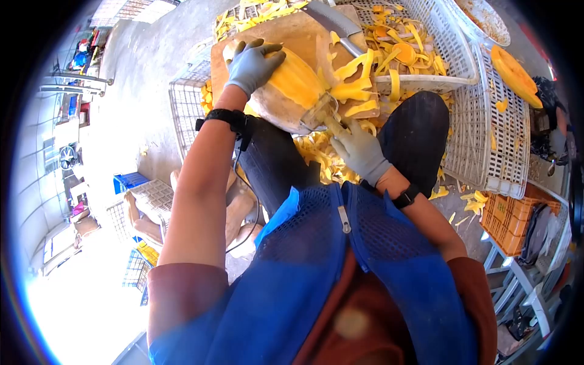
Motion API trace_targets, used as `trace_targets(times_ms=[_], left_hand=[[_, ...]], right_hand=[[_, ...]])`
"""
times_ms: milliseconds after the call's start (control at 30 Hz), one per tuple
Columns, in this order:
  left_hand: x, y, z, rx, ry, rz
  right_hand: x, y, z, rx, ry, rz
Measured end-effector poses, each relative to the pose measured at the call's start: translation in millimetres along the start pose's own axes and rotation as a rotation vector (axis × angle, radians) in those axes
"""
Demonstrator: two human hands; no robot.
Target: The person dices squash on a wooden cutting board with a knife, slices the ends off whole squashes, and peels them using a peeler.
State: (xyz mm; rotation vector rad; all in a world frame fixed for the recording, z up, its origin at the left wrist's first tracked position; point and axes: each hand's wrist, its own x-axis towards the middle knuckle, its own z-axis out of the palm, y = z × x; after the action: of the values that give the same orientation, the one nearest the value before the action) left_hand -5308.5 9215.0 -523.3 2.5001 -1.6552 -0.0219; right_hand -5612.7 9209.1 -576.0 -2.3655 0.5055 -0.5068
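Observation:
A large pumpkin (291, 79), pale-skinned with a peeled yellow band along its top, lies on a wooden board (302, 38) over my knees. Gloved in grey, my left hand (254, 64) rests on its far end with the fingers bent over it. My right hand (358, 148), also gloved, is at the near end, its fingers closed round the handle of a peeler (319, 113) whose metal frame touches the pumpkin. Yellow peel strips (354, 82) lie beside the pumpkin. A cleaver (333, 22) lies flat at the board's far edge.
White plastic crates (491, 131) stand on the right, one holding peel. A cut orange pumpkin piece (516, 78) rests on a crate. An orange crate (514, 220) is at the lower right. More pumpkins (238, 213) lie on the left beyond my arm. Peel (323, 159) is heaped between my legs.

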Motion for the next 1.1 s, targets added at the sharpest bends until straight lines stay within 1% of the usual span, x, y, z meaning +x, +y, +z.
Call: trace_targets(times_ms=[100,133,167,233,267,367,400,433,500,533,567,600,633,667,700,767,833,867,900,933,967,1000,1033,1067,1100], left_hand=[[12.4,-30.7,12.9,-0.013,-0.033,0.102],[13.1,-31.9,10.7,-0.021,-0.06,0.147],[16.0,-34.5,8.5,-0.063,-0.055,0.14],[20.2,-32.4,10.8,-0.195,-0.088,-0.046],[17.3,-29.7,12.2,-0.22,-0.077,-0.08],[10.7,-10.9,0.9,-0.116,-0.043,-0.006],[10.5,-11.0,5.2,-0.056,-0.034,-0.017],[8.6,-10.6,5.8,-0.061,-0.039,-0.035],[2.9,-4.5,-1.4,0.016,0.049,0.027],[8.5,-21.9,-0.2,-0.088,-0.016,0.048],[14.4,-29.1,-4.7,-0.198,-0.076,0.067],[12.3,-27.4,0.1,-0.209,-0.03,-0.026],[12.2,-24.5,-3.2,-0.179,-0.036,-0.033],[14.1,-19.4,-5.4,-0.152,-0.044,-0.031],[16.0,-13.3,-5.3,-0.131,-0.048,-0.027],[18.2,-27.9,8.6,-0.156,-0.067,-0.002],[29.3,-40.7,13.1,-0.19,-0.088,0.0],[32.8,-43.9,17.1,-0.22,-0.108,-0.018],[31.7,-48.7,22.6,-0.251,-0.123,-0.044],[28.1,-40.2,14.9,-0.468,-0.172,-0.141],[26.5,-43.5,17.1,-0.402,-0.152,-0.116],[30.5,-47.1,18.5,-0.339,-0.113,-0.088],[30.4,-48.4,20.9,-0.278,-0.074,-0.066],[27.0,-28.4,0.3,-0.398,-0.177,-0.145],[30.5,-30.9,2.0,-0.362,-0.132,-0.133]], right_hand=[[17.0,-10.7,-11.6,-0.022,0.002,-0.017],[19.2,-13.9,-12.1,-0.031,-0.005,-0.015],[21.0,-13.4,-6.9,-0.049,0.017,0.008],[20.7,-9.9,6.3,-0.08,0.035,0.051],[14.8,-6.9,7.4,-0.036,0.076,0.027],[0.9,-4.3,6.6,-0.001,0.066,0.002],[-1.9,-5.6,0.9,0.009,0.001,0.054],[-0.8,-9.4,-8.1,-0.005,-0.055,0.066],[-9.8,-17.3,-26.0,-0.028,-0.186,0.105],[-38.8,-11.4,-24.7,-0.203,-0.131,-0.01],[-46.9,-9.8,-35.9,-0.138,-0.168,0.085],[-51.2,-12.2,-48.0,-0.061,-0.204,0.181],[-50.5,-17.6,-56.5,0.027,-0.24,0.273],[-33.1,-22.5,-59.2,0.062,-0.079,0.217],[-19.5,-24.0,-58.4,0.05,-0.079,0.198],[14.1,-19.9,-56.6,0.015,-0.068,0.148],[53.1,-12.4,-42.1,0.016,-0.066,0.159],[56.6,-11.0,-33.0,0.024,-0.082,0.172],[48.3,-6.4,-20.8,0.044,-0.023,0.125],[36.1,0.3,-5.0,0.068,0.039,0.078],[26.0,7.0,3.5,0.086,0.11,0.035],[0.2,6.1,-4.5,0.102,0.038,0.076],[-20.8,17.0,-3.7,0.125,0.018,0.087],[-44.6,28.2,2.2,0.15,-0.006,0.109],[-49.4,37.6,5.4,0.173,-0.019,0.118]])
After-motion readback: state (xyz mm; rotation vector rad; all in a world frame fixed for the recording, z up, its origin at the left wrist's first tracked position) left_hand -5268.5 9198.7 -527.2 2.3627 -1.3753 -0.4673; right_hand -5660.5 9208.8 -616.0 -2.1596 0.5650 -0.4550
